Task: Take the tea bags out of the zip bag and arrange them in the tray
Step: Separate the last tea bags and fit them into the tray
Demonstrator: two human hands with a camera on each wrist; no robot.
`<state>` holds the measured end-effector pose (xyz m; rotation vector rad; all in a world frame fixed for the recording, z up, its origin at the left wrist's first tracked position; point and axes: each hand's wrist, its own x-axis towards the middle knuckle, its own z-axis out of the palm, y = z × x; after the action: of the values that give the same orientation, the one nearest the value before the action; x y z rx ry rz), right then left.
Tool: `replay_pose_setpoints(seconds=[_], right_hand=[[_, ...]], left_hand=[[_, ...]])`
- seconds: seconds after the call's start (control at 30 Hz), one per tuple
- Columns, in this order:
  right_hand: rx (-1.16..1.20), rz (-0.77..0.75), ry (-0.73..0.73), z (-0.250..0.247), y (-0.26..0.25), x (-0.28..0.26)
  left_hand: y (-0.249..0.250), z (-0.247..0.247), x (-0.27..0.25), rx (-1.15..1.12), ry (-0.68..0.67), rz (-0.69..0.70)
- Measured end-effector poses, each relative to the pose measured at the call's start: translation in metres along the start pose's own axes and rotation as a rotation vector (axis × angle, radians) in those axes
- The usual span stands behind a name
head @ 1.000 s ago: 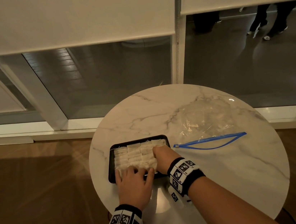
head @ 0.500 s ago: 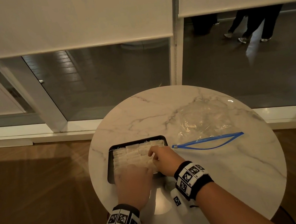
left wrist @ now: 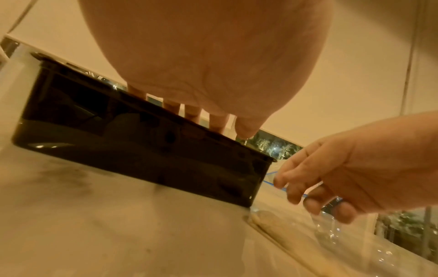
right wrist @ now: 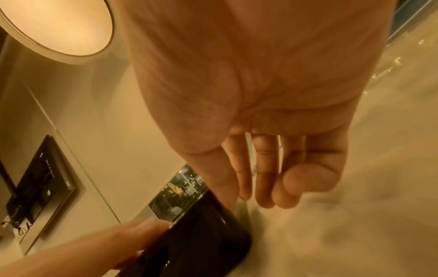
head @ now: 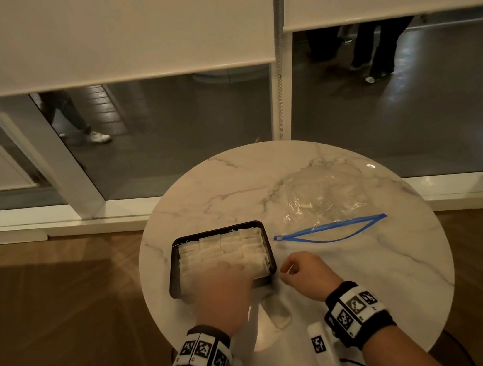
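The left hand (head: 221, 293) lies flat, fingers straight, over the near edge of the black tray (head: 172, 271), seemingly pressing on the tea bags (head: 221, 247) packed in rows inside it. Just right of the tray, the right hand (head: 307, 272) hovers above the counter (head: 369, 273) with fingers loosely curled, holding nothing. Beyond the right hand lies the clear zip bag (head: 325, 196), its blue zip gaping toward that hand.
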<state>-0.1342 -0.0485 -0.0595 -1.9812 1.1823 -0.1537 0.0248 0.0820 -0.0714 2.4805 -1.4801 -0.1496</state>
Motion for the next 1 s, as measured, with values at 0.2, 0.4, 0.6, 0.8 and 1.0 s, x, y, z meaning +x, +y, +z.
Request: replay_pose_setpoints(seconds=[0.2, 0.4, 0.6, 0.8, 1.0], right_hand=[[-0.042, 0.034, -0.169, 0.016, -0.004, -0.006], [-0.108, 0.001, -0.176, 0.022, -0.013, -0.010], [-0.110, -0.014, -0.164, 0.024, -0.008, -0.011], [-0.205, -0.037, -0.149, 0.029, -0.001, -0.009], [-0.179, -0.067, -0.209, 0.012, 0.006, -0.011]], left_hand=[[0.004, 0.008, 0.000, 0.054, -0.073, -0.010], [0.003, 0.008, 0.001, 0.109, -0.099, 0.009], [0.005, 0.006, -0.001, 0.090, -0.072, 0.002], [0.006, 0.000, -0.002, 0.012, -0.038, 0.013], [0.009, -0.025, -0.005, -0.239, 0.097, 0.075]])
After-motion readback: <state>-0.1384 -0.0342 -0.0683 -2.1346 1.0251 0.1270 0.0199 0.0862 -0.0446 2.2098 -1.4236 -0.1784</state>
